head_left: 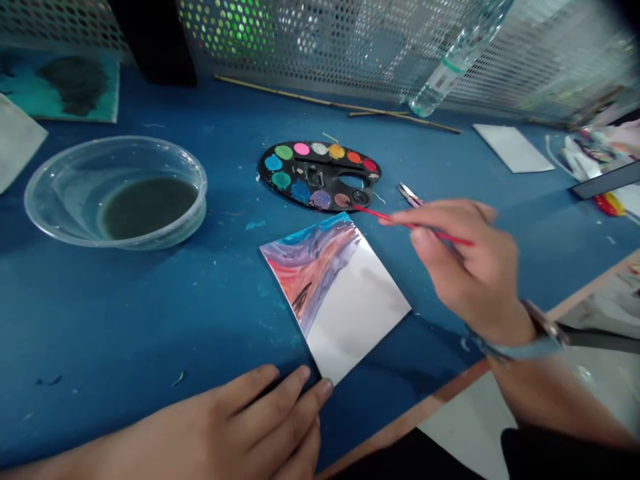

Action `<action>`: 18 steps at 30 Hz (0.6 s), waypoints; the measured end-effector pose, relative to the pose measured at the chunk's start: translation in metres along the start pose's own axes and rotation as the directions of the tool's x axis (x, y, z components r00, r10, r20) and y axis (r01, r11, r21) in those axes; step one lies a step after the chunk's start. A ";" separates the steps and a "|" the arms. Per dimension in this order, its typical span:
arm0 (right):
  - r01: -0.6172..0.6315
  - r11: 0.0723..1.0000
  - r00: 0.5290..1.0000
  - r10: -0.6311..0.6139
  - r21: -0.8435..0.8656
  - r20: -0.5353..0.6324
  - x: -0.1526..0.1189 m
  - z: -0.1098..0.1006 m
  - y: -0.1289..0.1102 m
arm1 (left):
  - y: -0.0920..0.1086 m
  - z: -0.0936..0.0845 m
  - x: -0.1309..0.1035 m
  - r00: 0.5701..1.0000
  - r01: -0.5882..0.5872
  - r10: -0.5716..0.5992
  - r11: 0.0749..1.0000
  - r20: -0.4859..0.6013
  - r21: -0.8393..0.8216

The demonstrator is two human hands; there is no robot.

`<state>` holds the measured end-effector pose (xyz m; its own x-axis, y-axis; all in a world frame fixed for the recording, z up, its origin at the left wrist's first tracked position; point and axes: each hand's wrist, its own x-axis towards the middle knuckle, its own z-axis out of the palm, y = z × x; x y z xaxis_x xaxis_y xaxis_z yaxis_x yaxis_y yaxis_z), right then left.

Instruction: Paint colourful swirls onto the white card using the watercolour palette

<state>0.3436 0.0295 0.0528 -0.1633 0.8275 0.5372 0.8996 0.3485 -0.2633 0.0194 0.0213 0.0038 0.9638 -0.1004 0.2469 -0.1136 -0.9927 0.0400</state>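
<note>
A thin red paintbrush (383,215) is pinched between the thumb and fingers of my right hand (463,260). Its tip reaches the brown paint pan at the near edge of a black oval watercolor palette (305,175). Below the palette lies a small white canvas panel (360,313), turned cornerwise; blue, purple and orange-red strokes cover its upper left part, with a short dark mark among them. My left hand (250,427) rests flat on the blue table, fingers stretched out, one fingertip touching the panel's lowest corner.
A clear plastic bowl (195,217) of dark water stands at the left. Near my right hand lie small pliers or cutters (410,195). Thin sticks (320,101), a plastic bottle (443,77) and a white panel (513,148) are farther back, before a perforated metal screen (320,40).
</note>
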 end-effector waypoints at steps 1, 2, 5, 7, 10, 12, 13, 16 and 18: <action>-0.047 0.998 0.996 0.043 0.052 0.074 0.011 0.005 0.008 | 0.002 0.001 -0.001 1.000 0.018 -0.018 1.000 -0.004 -0.005; -0.069 0.994 0.989 0.057 0.086 0.140 0.021 0.011 0.015 | 0.004 0.002 -0.002 0.999 0.036 -0.036 0.999 -0.004 -0.009; -0.092 0.991 0.967 0.065 0.100 0.248 0.042 0.025 0.026 | 0.005 0.004 -0.003 0.999 0.043 -0.043 0.999 0.009 0.005; -0.108 0.987 0.971 0.080 0.116 0.225 0.049 0.030 0.029 | 0.005 0.005 -0.003 1.000 0.019 -0.019 1.000 0.007 0.017; -0.128 0.985 0.971 0.100 0.119 0.216 0.054 0.031 0.029 | 0.003 0.006 -0.003 0.999 0.046 -0.046 0.999 -0.011 0.010; -0.155 0.976 0.963 0.114 0.154 0.244 0.055 0.029 0.027 | 0.001 0.005 -0.003 0.999 0.046 -0.045 0.999 -0.015 0.019; -0.177 0.965 0.962 0.128 0.194 0.240 0.053 0.027 0.026 | -0.001 0.004 -0.003 1.000 0.025 -0.024 0.999 -0.017 0.027; -0.205 0.935 0.976 0.175 0.289 0.127 0.037 0.016 0.015 | -0.006 0.001 -0.002 1.000 -0.025 0.025 0.998 -0.005 0.050; -0.155 0.947 0.987 0.141 0.280 0.070 0.016 0.006 0.003 | -0.007 -0.001 -0.003 0.999 -0.043 0.041 0.997 0.034 0.058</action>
<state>0.3409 0.0465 0.0558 -0.0623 0.8971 0.4374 0.7643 0.3247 -0.5571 0.0173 0.0291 0.0041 0.9659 -0.1435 0.2156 -0.1411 -0.9896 -0.0265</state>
